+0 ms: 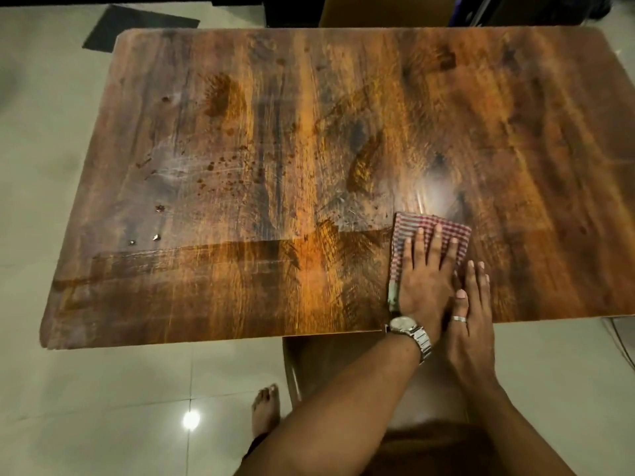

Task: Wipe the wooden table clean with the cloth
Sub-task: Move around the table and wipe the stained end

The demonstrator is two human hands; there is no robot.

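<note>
The wooden table fills most of the head view. A red-and-white checked cloth lies folded near the front edge, right of centre. My left hand, with a metal watch on the wrist, presses flat on the cloth with the fingers spread. My right hand, wearing a ring, lies flat on the table just right of it, its thumb against the left hand. Dark spatter spots and a few small drops mark the table's left half. A wet streak runs leftward from the cloth.
A brown chair stands tucked under the table's front edge, below my arms. My bare foot rests on the pale tiled floor. A black mat lies beyond the far left corner. Another chair back stands at the far side.
</note>
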